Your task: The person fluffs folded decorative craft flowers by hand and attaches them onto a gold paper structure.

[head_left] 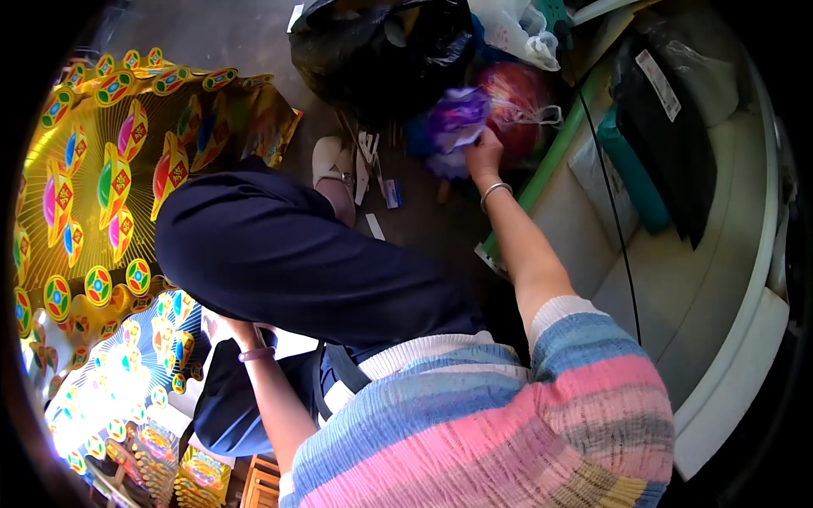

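My right hand (484,157) reaches forward with its fingers closed on a crumpled purple-and-white plastic bag (456,123). Just beyond it sits a round bundle in red and pink wrapping (513,102), with thin white ties at its side. My left hand (239,332) is low beside my dark-trousered leg, near gold decorated sheets. The thigh and bright glare hide most of its fingers, so whether it holds anything does not show.
Large gold sheets with colourful ornaments (110,178) fill the left side. A black plastic bag (381,59) lies ahead, with white strips (364,165) on the floor near my shoe. On the right, a pale seat (677,279) carries a teal-and-black package (635,169).
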Tool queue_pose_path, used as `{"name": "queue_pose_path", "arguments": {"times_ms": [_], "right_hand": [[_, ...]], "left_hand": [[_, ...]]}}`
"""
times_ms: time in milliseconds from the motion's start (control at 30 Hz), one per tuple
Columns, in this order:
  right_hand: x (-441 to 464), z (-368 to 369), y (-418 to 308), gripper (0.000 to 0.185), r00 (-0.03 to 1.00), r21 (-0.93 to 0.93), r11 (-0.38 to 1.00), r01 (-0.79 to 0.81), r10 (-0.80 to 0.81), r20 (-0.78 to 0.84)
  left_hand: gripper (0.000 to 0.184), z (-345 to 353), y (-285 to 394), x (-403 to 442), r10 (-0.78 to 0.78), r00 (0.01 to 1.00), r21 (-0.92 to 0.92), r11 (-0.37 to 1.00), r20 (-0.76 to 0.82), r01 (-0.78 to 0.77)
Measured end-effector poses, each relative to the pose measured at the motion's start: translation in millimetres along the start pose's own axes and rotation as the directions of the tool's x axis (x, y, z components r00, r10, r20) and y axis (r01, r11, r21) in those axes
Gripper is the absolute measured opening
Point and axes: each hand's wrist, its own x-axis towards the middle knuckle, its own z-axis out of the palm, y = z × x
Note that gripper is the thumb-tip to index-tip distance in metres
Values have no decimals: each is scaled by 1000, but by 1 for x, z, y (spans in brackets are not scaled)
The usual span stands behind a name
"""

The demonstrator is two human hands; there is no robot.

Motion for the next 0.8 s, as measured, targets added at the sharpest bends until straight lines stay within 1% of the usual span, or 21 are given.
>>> {"name": "queue_pose_path", "arguments": {"times_ms": [33,67,133,167,200,233,267,300,333,367,467,500,600,700,767,800], "right_hand": [[4,-6,-18,15,996,76,997,-28,35,-87],[12,-1,-16,14,983,121,992,21,2,-185],[40,9,-5,15,926,189,974,126,-47,-374],[53,11,2,17,962,159,987,-13,56,-268],[65,9,2,20,972,113,982,-150,167,-165],[70,7,2,23,957,55,959,-279,283,-69],[69,5,0,24,973,-165,961,-224,229,10],[63,-4,-21,26,976,-373,917,-139,189,103],[59,-8,-34,28,964,-558,829,-28,171,205],[58,-3,-31,36,951,-622,783,-6,197,238],[52,4,-33,36,937,-673,733,95,162,309],[53,6,-30,34,936,-690,720,72,190,297],[57,14,-20,32,960,-665,747,-4,190,207],[56,8,-17,31,981,-496,865,-74,153,120],[54,-6,-21,30,981,-316,937,-147,178,72],[53,-14,-25,30,980,-220,959,-179,194,50]], "left_hand": [[40,-2,7,-5,12,1000,-76,997,-23,-14],[39,-4,11,-8,11,999,-118,993,-30,-15],[37,-7,16,-14,16,999,-170,985,-36,-22],[37,-7,16,-15,16,999,-177,984,-34,-22],[36,-6,16,-18,18,999,-178,984,-27,-22],[35,-6,16,-18,25,999,-177,984,-24,-29],[34,-6,17,-18,30,999,-180,983,-22,-34],[33,-6,17,-19,29,999,-184,982,-23,-33],[33,-6,17,-20,30,999,-187,982,-22,-34],[32,-6,17,-21,27,999,-191,981,-22,-31],[29,-7,15,-21,30,999,-188,981,-22,-34],[29,-7,15,-21,28,999,-186,982,-21,-32],[26,-10,15,-18,31,999,-186,982,-28,-36],[24,-9,15,-13,36,999,-182,982,-32,-41],[22,-8,12,-8,37,999,-171,984,-31,-42],[21,-9,15,-6,21,999,-215,976,-31,-27]]}}
